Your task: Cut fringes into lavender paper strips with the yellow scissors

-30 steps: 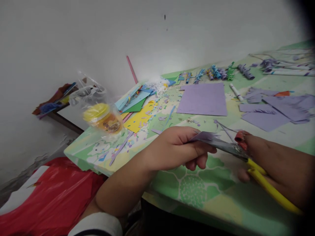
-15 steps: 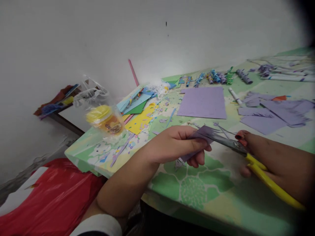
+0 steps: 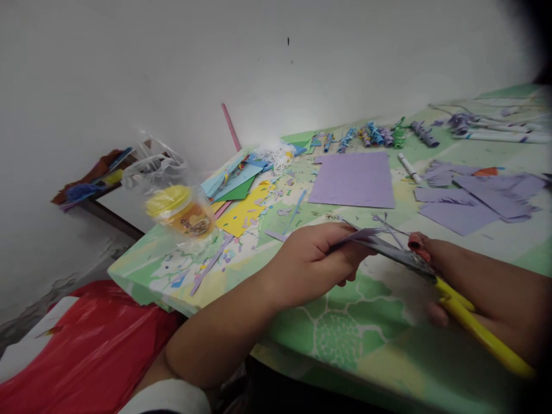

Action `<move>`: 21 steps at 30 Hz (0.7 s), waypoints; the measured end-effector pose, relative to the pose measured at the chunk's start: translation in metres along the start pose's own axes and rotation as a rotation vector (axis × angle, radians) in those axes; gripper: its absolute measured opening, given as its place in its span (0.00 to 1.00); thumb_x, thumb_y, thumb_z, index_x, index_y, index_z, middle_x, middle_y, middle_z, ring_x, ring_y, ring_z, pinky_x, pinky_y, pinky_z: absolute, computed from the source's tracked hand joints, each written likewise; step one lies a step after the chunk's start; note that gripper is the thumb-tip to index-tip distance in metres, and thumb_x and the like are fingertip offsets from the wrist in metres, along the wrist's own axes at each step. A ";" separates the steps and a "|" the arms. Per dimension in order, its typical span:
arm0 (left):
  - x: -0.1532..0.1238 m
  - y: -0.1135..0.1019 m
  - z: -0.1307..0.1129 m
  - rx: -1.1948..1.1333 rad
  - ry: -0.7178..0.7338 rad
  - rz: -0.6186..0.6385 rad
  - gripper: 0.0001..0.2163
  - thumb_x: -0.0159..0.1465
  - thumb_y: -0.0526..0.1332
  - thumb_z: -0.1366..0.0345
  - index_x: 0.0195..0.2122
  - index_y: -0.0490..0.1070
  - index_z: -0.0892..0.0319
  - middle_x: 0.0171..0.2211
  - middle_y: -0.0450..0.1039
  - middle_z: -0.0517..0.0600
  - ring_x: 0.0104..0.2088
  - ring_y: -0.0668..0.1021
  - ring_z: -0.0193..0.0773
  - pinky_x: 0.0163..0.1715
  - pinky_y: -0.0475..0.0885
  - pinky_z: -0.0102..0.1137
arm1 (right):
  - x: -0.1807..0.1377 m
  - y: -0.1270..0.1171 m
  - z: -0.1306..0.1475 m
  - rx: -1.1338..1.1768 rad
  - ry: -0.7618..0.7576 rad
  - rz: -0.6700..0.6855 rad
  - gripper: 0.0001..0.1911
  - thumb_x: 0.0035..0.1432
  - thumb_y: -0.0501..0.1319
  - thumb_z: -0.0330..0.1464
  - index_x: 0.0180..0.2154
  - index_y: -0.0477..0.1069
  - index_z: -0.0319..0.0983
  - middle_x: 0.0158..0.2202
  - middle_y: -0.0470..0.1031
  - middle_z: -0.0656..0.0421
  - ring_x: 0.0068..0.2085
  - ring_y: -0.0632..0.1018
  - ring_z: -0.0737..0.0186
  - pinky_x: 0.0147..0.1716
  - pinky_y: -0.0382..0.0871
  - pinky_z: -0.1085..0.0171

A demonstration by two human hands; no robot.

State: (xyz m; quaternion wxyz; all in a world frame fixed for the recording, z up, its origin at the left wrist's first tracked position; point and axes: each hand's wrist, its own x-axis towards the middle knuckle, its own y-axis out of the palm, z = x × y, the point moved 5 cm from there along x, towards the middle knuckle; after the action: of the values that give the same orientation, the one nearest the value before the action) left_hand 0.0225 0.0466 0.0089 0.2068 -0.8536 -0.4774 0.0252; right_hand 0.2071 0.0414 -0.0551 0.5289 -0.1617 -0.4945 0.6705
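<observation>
My left hand (image 3: 308, 267) pinches a small piece of purple paper (image 3: 361, 234), now seen nearly edge-on. Along the paper's right edge there appear to be thin cut strips. My right hand (image 3: 478, 270) grips scissors with yellow handles (image 3: 485, 330). Their grey blades point left and meet the paper close to my left fingers. Something small and red-orange (image 3: 417, 242) shows at the tip of a right-hand finger; what it is I cannot tell. Behind my hands, a larger purple sheet (image 3: 351, 179) lies flat on the flowered tablecloth (image 3: 340, 336).
Fringed purple pieces (image 3: 470, 210) lie at right beside a white marker (image 3: 409, 168). Several small paper rolls (image 3: 375, 133) line the wall side. At left are coloured sheets (image 3: 241, 210), a yellow-lidded tub in plastic (image 3: 176, 210) and a red bag (image 3: 99, 345) below the table edge.
My left hand has turned, tilting the purple paper from a broad face to nearly edge-on. The scissors have shifted slightly right and down, their blades still at the paper.
</observation>
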 end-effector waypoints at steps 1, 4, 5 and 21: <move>0.000 0.000 0.000 0.018 0.002 -0.007 0.13 0.60 0.54 0.66 0.18 0.62 0.61 0.17 0.63 0.43 0.18 0.67 0.25 0.20 0.63 0.22 | -0.001 0.004 0.000 0.007 -0.013 0.058 0.23 0.48 0.52 0.53 0.43 0.62 0.49 0.37 0.75 0.56 0.35 0.76 0.50 0.35 0.73 0.53; -0.001 0.000 0.000 0.054 0.013 -0.027 0.14 0.60 0.54 0.65 0.18 0.62 0.61 0.17 0.63 0.43 0.19 0.67 0.25 0.21 0.63 0.22 | -0.003 0.008 -0.002 0.010 -0.023 0.121 0.24 0.51 0.50 0.52 0.47 0.57 0.48 0.39 0.73 0.54 0.37 0.76 0.47 0.38 0.71 0.48; -0.001 0.000 0.000 0.059 0.020 -0.030 0.14 0.60 0.54 0.66 0.17 0.62 0.61 0.17 0.63 0.43 0.19 0.67 0.25 0.22 0.63 0.22 | -0.003 0.008 -0.003 0.010 -0.028 0.112 0.24 0.51 0.49 0.52 0.47 0.57 0.48 0.40 0.72 0.54 0.37 0.76 0.47 0.39 0.71 0.47; -0.005 0.003 0.007 -0.180 -0.045 0.086 0.07 0.60 0.55 0.65 0.29 0.69 0.62 0.16 0.59 0.41 0.16 0.64 0.24 0.17 0.60 0.22 | -0.003 0.009 -0.004 -0.038 -0.173 0.155 0.12 0.53 0.54 0.42 0.40 0.57 0.49 0.37 0.76 0.59 0.38 0.78 0.52 0.32 0.75 0.57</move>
State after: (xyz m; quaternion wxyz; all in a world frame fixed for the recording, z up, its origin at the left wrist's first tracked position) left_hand 0.0204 0.0435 0.0009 0.1172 -0.8877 -0.4451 0.0103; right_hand 0.2063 0.0416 -0.0656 0.4276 -0.1510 -0.5370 0.7114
